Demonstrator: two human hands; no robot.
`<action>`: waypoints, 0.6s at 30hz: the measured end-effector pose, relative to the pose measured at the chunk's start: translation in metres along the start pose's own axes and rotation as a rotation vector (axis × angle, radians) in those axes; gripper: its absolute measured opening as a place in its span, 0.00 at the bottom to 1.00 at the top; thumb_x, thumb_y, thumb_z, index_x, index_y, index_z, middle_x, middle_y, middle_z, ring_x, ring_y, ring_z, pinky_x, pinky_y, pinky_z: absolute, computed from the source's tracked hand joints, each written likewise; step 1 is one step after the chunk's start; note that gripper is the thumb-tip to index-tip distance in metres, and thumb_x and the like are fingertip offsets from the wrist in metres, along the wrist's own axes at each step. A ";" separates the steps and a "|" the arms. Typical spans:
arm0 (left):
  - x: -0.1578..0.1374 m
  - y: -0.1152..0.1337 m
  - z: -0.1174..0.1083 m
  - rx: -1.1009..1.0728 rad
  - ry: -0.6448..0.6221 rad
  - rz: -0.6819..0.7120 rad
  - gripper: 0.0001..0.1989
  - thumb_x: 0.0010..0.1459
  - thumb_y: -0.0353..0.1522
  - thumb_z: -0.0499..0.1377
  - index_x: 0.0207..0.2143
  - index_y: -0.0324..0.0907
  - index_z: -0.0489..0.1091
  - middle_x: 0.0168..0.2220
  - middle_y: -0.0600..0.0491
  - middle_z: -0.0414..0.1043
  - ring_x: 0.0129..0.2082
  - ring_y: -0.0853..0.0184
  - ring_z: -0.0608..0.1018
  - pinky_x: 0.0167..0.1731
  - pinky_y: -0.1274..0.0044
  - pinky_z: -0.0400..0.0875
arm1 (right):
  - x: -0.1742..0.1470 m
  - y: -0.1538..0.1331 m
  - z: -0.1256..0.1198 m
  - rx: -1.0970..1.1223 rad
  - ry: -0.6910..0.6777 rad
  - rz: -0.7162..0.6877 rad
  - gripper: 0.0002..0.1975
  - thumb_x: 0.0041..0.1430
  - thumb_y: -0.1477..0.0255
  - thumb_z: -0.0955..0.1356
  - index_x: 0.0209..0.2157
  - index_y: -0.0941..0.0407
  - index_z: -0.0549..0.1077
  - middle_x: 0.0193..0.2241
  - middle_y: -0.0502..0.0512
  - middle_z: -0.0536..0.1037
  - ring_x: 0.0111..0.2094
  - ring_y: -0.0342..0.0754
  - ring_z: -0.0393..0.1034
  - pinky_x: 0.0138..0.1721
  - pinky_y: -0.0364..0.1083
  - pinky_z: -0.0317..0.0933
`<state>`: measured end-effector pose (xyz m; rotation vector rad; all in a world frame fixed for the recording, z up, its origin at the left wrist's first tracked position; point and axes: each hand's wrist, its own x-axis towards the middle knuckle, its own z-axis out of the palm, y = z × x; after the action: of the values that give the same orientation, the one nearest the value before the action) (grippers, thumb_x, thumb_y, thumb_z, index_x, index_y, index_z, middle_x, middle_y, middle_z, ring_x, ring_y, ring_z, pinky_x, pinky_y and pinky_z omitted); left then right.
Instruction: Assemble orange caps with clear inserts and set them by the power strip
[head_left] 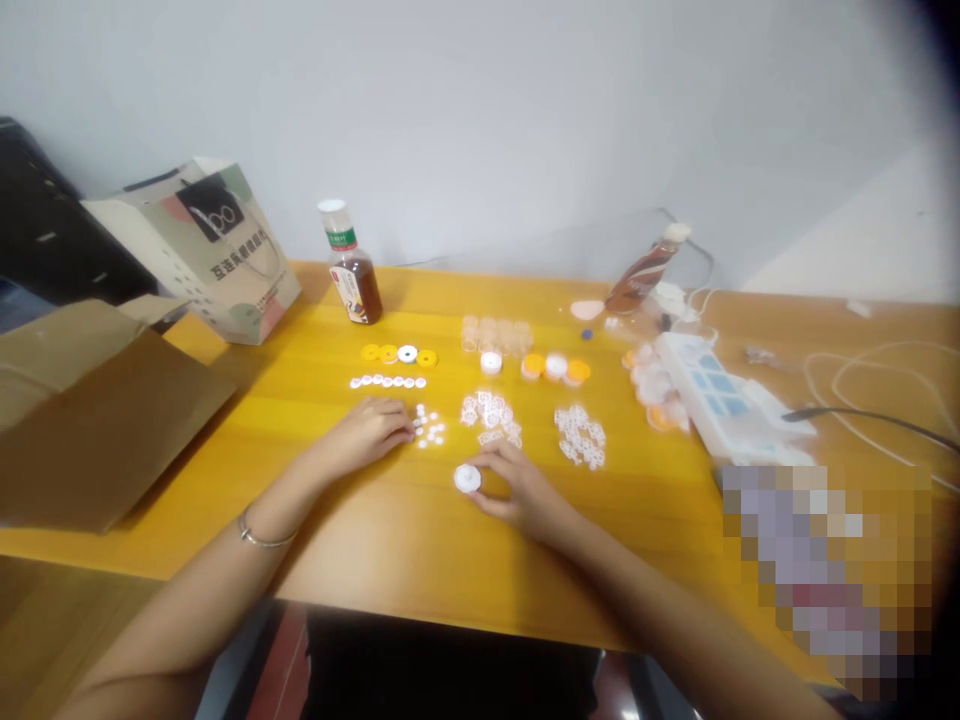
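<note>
My right hand point(525, 492) pinches a small white round cap point(467, 479) between thumb and fingers, just above the table front. My left hand point(367, 437) rests on the table, fingers bent together at the edge of a scatter of small white discs point(430, 428); whether a disc is under its fingertips is hidden. Behind the left hand runs a row of white round pieces point(388, 381). Past my right fingertips lies a heap of white ring-like pieces point(489, 412), and a second heap of small white pieces point(581, 437) is to its right.
Yellow and white round caps point(407, 354) and clear cups point(496, 334) stand farther back. A brown-liquid bottle point(356, 280), another bottle point(645, 272), a paper bag point(232, 250) and a cardboard box point(97, 420) surround them. A white power strip point(697, 395) with cables lies right on the table point(375, 540).
</note>
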<state>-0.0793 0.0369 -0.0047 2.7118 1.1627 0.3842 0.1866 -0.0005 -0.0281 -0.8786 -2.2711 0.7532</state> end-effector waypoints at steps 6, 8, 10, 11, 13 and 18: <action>-0.001 0.001 0.002 0.129 0.017 0.062 0.11 0.59 0.33 0.50 0.32 0.39 0.70 0.29 0.51 0.69 0.31 0.69 0.70 0.33 0.75 0.62 | 0.000 -0.001 -0.001 0.001 -0.001 -0.001 0.11 0.52 0.74 0.67 0.39 0.55 0.67 0.36 0.56 0.68 0.38 0.48 0.65 0.41 0.48 0.63; 0.000 0.001 0.003 0.163 0.044 0.070 0.11 0.59 0.33 0.50 0.31 0.38 0.70 0.28 0.51 0.69 0.30 0.68 0.69 0.33 0.75 0.62 | 0.000 -0.001 -0.001 -0.001 0.005 0.000 0.11 0.52 0.74 0.67 0.39 0.54 0.67 0.35 0.56 0.68 0.37 0.48 0.66 0.40 0.49 0.63; 0.001 0.006 0.005 0.156 0.085 0.069 0.10 0.59 0.32 0.50 0.30 0.38 0.69 0.28 0.51 0.69 0.30 0.68 0.70 0.32 0.75 0.63 | 0.000 -0.001 0.000 -0.008 0.011 -0.002 0.11 0.51 0.74 0.67 0.39 0.54 0.68 0.35 0.56 0.68 0.37 0.48 0.66 0.40 0.49 0.63; 0.001 0.010 0.007 0.129 0.106 0.074 0.10 0.59 0.31 0.50 0.30 0.38 0.69 0.28 0.51 0.69 0.30 0.69 0.70 0.32 0.75 0.63 | 0.000 0.000 0.000 -0.012 0.013 -0.005 0.11 0.51 0.74 0.67 0.39 0.54 0.68 0.35 0.56 0.68 0.37 0.48 0.66 0.40 0.49 0.63; 0.003 0.022 0.010 0.049 0.139 0.114 0.08 0.59 0.31 0.50 0.32 0.39 0.68 0.30 0.51 0.70 0.31 0.70 0.71 0.33 0.76 0.64 | 0.000 0.001 0.001 -0.019 0.017 -0.012 0.11 0.51 0.74 0.67 0.39 0.54 0.68 0.35 0.56 0.68 0.37 0.49 0.66 0.40 0.49 0.63; 0.006 0.055 0.024 -0.050 0.169 0.283 0.07 0.59 0.30 0.51 0.35 0.39 0.68 0.29 0.52 0.70 0.32 0.70 0.71 0.33 0.77 0.64 | 0.000 0.003 0.003 -0.008 0.029 -0.042 0.13 0.51 0.74 0.67 0.40 0.53 0.67 0.35 0.55 0.69 0.37 0.48 0.66 0.39 0.49 0.63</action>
<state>-0.0302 0.0028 -0.0124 2.8495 0.7900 0.6819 0.1857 0.0010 -0.0323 -0.8382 -2.2616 0.7088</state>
